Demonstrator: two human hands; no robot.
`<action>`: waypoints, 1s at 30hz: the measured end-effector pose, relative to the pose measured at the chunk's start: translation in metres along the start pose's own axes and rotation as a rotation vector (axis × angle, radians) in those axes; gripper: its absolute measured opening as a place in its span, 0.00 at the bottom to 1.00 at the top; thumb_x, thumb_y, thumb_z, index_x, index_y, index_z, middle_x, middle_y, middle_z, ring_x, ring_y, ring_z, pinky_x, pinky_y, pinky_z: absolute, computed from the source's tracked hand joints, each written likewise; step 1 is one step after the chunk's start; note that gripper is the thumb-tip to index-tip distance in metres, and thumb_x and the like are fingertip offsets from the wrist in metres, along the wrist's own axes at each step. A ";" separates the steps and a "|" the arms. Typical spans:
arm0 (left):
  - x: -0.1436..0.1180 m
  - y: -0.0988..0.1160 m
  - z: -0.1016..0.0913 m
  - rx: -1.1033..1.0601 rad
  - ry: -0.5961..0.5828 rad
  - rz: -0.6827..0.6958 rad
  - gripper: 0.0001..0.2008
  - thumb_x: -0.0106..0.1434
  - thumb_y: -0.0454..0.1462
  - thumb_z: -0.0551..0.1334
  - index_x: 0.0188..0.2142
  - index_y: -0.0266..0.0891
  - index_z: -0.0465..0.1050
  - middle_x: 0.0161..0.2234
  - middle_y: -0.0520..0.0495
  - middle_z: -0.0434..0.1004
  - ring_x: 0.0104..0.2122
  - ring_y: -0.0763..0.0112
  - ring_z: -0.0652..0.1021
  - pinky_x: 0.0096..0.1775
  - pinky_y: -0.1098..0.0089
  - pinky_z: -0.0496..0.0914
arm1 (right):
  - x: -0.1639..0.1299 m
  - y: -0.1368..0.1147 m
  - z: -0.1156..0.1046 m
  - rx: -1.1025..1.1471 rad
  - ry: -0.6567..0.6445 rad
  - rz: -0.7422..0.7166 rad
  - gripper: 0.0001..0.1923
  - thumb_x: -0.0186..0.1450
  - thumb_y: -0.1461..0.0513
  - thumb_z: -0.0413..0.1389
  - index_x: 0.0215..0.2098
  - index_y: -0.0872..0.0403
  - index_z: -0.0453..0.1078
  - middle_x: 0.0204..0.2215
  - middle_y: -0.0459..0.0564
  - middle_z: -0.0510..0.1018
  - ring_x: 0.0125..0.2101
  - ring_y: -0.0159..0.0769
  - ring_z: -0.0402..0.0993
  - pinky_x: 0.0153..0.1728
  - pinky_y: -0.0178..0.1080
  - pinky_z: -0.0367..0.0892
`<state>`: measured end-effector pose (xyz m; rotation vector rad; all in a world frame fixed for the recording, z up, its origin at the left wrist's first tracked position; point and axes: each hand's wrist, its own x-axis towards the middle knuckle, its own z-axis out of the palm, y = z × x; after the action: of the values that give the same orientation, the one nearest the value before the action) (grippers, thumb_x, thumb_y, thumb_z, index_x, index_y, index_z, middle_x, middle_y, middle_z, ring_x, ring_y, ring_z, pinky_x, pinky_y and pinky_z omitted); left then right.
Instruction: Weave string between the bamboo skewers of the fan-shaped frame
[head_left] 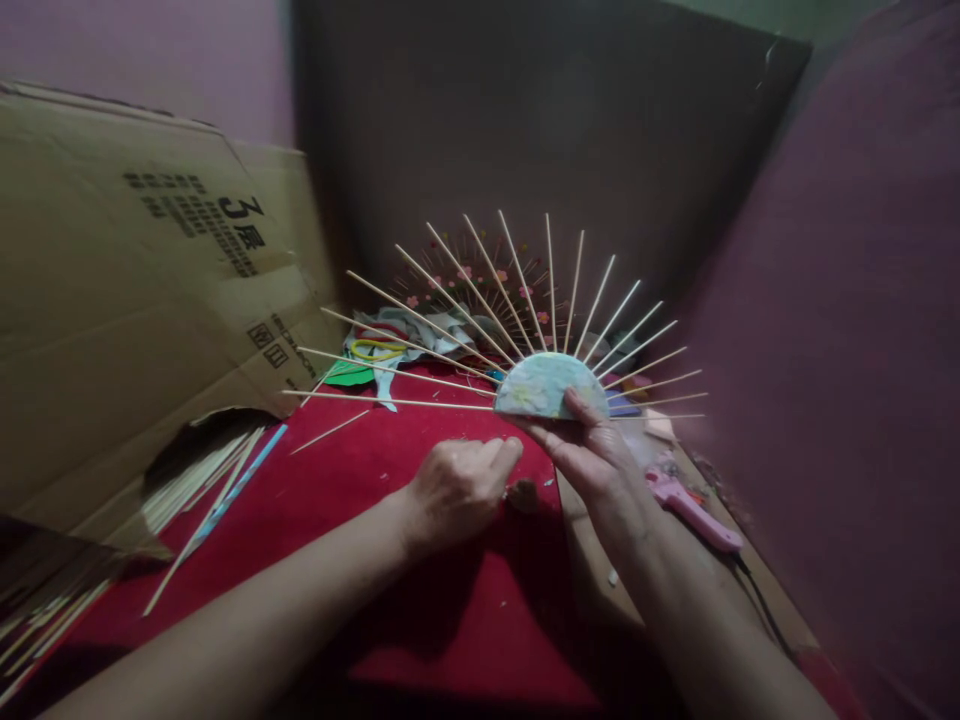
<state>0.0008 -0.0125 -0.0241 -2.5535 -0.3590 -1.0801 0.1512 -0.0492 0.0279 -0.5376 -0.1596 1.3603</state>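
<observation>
Right hand [592,455]: holding up the pale blue floral half-disc of card [547,385] by its straight lower edge, thumb in front, fingers behind, grip pinching the card.
Left hand [461,485]: curling loosely just beside the half-disc's lower left corner, fingertips pressed together (whether pinching anything small, impossible to tell).
Fan of thin wooden skewers [525,310]: radiating from the half-disc's curved edge, spreading from flat left round to flat right.
Progress: seeming well along, skewers already filling the whole arc at fairly even gaps; likely remaining, trimming or decorating, judging by the scraps nearby.
Loose bundle of spare wooden sticks [199,485]: lying at the left, partly under the cardboard, a blue straw-like rod among them.
Pink hot-glue gun [690,510]: resting to the right, near the right wrist, cord trailing off.
Surface: red velvety cloth [420,600] covering the worktop, specked with bits.
Behind: coloured paper scraps [390,345] and yellow-handled scissors, heaped.
Room: brown printed cardboard box flap [135,290] leaning at the left, dark board at the back, dim purplish walls.
</observation>
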 end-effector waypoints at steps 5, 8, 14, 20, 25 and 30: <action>-0.002 -0.001 -0.001 -0.050 -0.008 0.023 0.08 0.63 0.34 0.48 0.32 0.36 0.63 0.19 0.52 0.65 0.17 0.73 0.67 0.20 0.71 0.59 | 0.002 0.009 -0.004 -0.042 -0.083 0.026 0.16 0.59 0.69 0.50 0.46 0.54 0.64 0.46 0.52 0.74 0.52 0.46 0.64 0.46 0.57 0.65; -0.002 -0.003 0.000 -0.060 -0.018 0.041 0.07 0.62 0.34 0.49 0.32 0.36 0.64 0.20 0.52 0.66 0.18 0.74 0.67 0.20 0.71 0.58 | 0.003 0.012 -0.006 -0.059 -0.089 0.031 0.16 0.58 0.69 0.51 0.44 0.53 0.65 0.43 0.50 0.75 0.50 0.44 0.66 0.47 0.56 0.64; -0.002 -0.006 0.007 -0.091 -0.012 0.005 0.09 0.62 0.40 0.52 0.32 0.36 0.65 0.21 0.51 0.67 0.20 0.73 0.69 0.21 0.70 0.58 | 0.006 0.013 -0.001 -0.077 -0.021 0.085 0.13 0.60 0.66 0.49 0.44 0.58 0.65 0.42 0.55 0.76 0.49 0.45 0.67 0.44 0.55 0.66; 0.000 -0.009 0.002 -0.264 0.033 -0.099 0.09 0.64 0.36 0.49 0.40 0.35 0.64 0.26 0.49 0.71 0.23 0.74 0.73 0.24 0.74 0.61 | 0.022 0.020 -0.009 -0.138 -0.180 0.028 0.09 0.58 0.65 0.52 0.38 0.53 0.67 0.38 0.48 0.77 0.47 0.41 0.70 0.45 0.56 0.65; 0.002 -0.004 -0.004 -0.529 0.001 -0.347 0.09 0.61 0.32 0.51 0.41 0.37 0.64 0.23 0.52 0.69 0.22 0.76 0.71 0.26 0.75 0.63 | 0.026 0.016 -0.010 -0.103 -0.170 -0.020 0.08 0.58 0.66 0.52 0.35 0.51 0.68 0.37 0.44 0.78 0.47 0.37 0.70 0.48 0.51 0.65; 0.008 -0.006 -0.012 -1.091 -0.237 -0.497 0.16 0.57 0.36 0.58 0.46 0.41 0.68 0.41 0.46 0.73 0.40 0.69 0.73 0.43 0.69 0.65 | 0.023 -0.007 0.001 -0.046 -0.169 -0.138 0.11 0.59 0.67 0.51 0.39 0.51 0.68 0.38 0.44 0.78 0.47 0.36 0.69 0.51 0.55 0.61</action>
<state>-0.0036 -0.0108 -0.0087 -3.7122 -0.6105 -1.4015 0.1617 -0.0274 0.0273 -0.4413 -0.3607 1.2687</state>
